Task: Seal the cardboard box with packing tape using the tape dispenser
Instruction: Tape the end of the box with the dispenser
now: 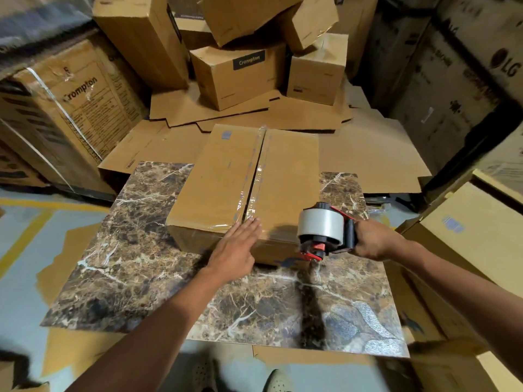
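Observation:
A long cardboard box (pixel 220 176) lies on a brown marbled slab (pixel 135 250), its two top flaps closed. Clear packing tape (pixel 259 176) runs along the centre seam from the far end to the near edge. My left hand (pixel 236 247) lies flat with straight fingers on the box's near top edge, over the end of the tape. My right hand (pixel 373 240) grips the black handle of a red and black tape dispenser (pixel 325 232) with a clear tape roll. The dispenser hangs just off the box's near right corner, its blade end pointing down at the slab.
Stacked cardboard boxes (pixel 240 72) and flattened sheets (pixel 368 154) crowd the back. Large printed cartons (pixel 65 108) stand on the left and on the right (pixel 452 80). A tan box (pixel 467 230) sits close at my right. My feet (pixel 277 380) show below the slab.

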